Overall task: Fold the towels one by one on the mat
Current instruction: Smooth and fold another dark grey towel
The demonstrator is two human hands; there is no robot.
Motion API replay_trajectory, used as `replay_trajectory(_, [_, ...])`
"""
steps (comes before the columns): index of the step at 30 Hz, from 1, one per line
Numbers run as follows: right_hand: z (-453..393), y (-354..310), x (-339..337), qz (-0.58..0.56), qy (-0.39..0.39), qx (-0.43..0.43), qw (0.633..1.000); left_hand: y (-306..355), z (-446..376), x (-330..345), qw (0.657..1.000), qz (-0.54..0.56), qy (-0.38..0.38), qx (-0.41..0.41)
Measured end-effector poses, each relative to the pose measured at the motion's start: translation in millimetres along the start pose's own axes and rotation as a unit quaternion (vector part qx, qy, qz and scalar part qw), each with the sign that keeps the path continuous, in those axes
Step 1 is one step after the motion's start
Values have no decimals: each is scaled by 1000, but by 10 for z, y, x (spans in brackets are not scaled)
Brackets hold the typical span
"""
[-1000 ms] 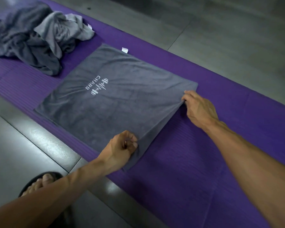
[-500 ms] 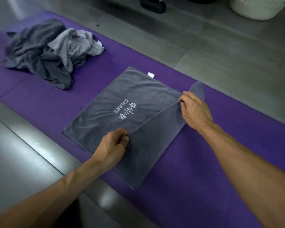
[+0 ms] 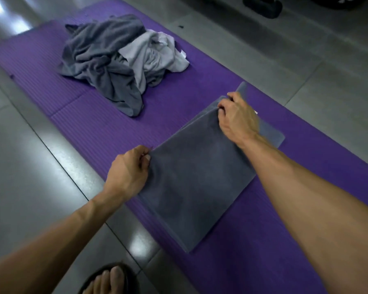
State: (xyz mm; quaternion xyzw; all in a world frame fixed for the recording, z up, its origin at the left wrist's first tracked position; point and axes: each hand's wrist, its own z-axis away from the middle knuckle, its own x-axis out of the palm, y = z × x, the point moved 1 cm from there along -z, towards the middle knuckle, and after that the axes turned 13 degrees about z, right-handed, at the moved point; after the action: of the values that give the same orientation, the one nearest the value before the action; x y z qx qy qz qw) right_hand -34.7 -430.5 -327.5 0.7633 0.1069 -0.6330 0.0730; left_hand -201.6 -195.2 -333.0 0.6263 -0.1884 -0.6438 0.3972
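Towel in hand: the dark grey towel [image 3: 198, 179] lies on the purple mat [image 3: 98, 128], stretched between the two hands, its top layer already doubled over the layer beneath. A strip of the lower layer sticks out just beyond the right hand, so the edges look not quite matched.

Left hand: the left hand [image 3: 129, 171] pinches the near-left corner of the top layer, fingers curled round the cloth, right at the mat's edge. I'd say it holds there to pin that corner square while the other corner is placed.

Right hand: the right hand [image 3: 237, 117] grasps the far corner, fingers closed on the fabric, knuckles up. A bit of towel peeks up past its fingertips. Holding both corners keeps the leading edge taut, which is probably why the fold lies so smooth between the hands.

Step, as I read it: laying down one fold of this towel; the corners want lining up, then letting go and pressing flat.

Waiting pile: a crumpled heap of towels [image 3: 119, 60], dark grey and paler grey, sits well ahead of the left hand on the same mat, clear of the working spot.

Around: grey tiled floor [image 3: 30, 166] beside the left hand; a sandalled foot [image 3: 106, 281] below the left forearm.
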Motion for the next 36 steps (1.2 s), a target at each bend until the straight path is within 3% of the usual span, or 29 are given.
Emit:
replay_trajectory(3, [-136,-134,268,-10,-52,5,999,-164,-111,4,998,-67,-22,-7])
replay_trajectory(7, [-183,-238,432,-61,-198,0,978,-197,-231,51,978,-203,-52,16])
replay_trajectory(10, [-80,-258,454,-94,-148,-4,984,-135,-364,145,974,-181,-40,131])
replay_trajectory(12, [93,-297,509,-61,-103,-66,991,-17,-437,327,965,-148,-76,204])
replay_trajectory(15, [326,-325,659,-12,-114,-189,975,8,-455,681,952,-144,-145,226])
replay_trajectory(17, [295,-222,724,30,-151,-213,965,-124,-414,817,945,-196,-141,222])
replay_trajectory(19, [129,-12,778,81,-164,-187,965,-221,-379,870,937,-227,-130,230])
replay_trajectory(24, [-438,317,791,101,-232,-14,967,-183,-374,873,934,-237,-140,229])
replay_trajectory(26, [-403,207,727,85,-209,-8,974,-127,-368,869,934,-239,-134,231])
replay_trajectory(30, [320,-56,579,-4,-87,-62,994,128,-299,1013,941,-178,-122,261])
replay_trajectory(33, [727,276,604,46,-143,-87,985,177,-164,1209,943,-176,-138,247])
replay_trajectory(36, [593,821,631,109,-193,-41,974,134,-87,1288,927,-240,-156,241])
